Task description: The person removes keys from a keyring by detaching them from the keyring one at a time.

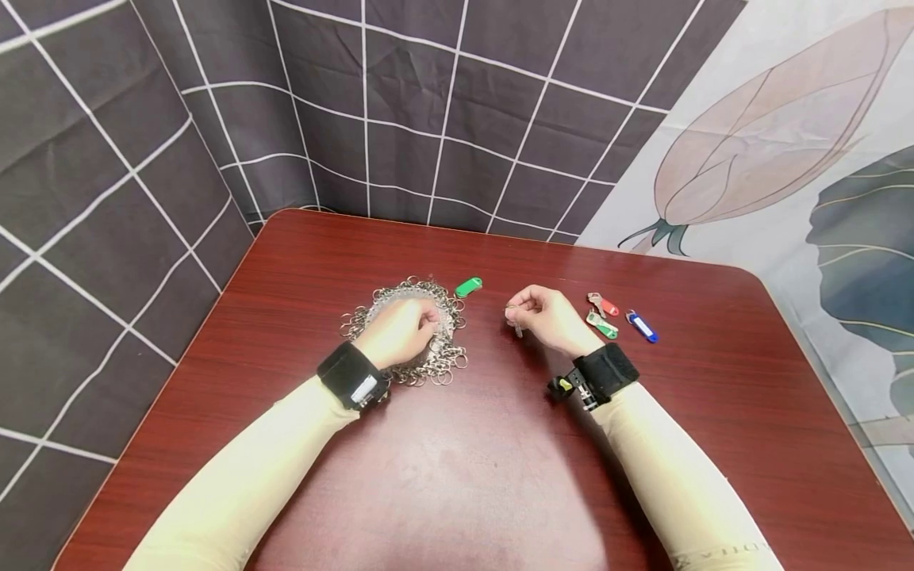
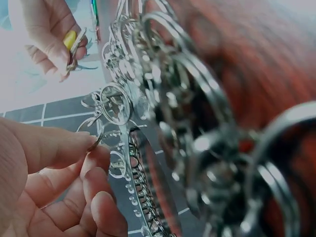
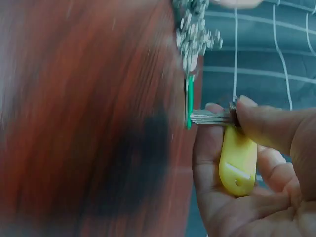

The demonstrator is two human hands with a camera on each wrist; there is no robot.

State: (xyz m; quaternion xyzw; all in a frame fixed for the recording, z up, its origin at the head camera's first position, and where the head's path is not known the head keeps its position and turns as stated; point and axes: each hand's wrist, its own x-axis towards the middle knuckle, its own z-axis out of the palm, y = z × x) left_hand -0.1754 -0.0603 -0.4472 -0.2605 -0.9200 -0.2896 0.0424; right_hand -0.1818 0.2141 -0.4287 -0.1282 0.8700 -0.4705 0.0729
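Note:
A heap of metal key rings [image 1: 421,333] lies on the red-brown table [image 1: 457,476]. My left hand [image 1: 400,329] rests on the heap and pinches one key ring [image 2: 97,142] between thumb and fingers. My right hand [image 1: 546,316], a little right of the heap, pinches a silver key [image 3: 210,117] by its head, with a yellow key tag [image 3: 238,160] lying in the palm. In the left wrist view the right hand [image 2: 49,34] shows at the top left, holding the yellow key tag [image 2: 69,39].
A green key tag [image 1: 468,286] lies just beyond the heap. To the right lie a red tag [image 1: 605,304], another green tag [image 1: 602,323] and a blue tag [image 1: 642,326], two with keys attached. A dark checked cloth hangs behind the table.

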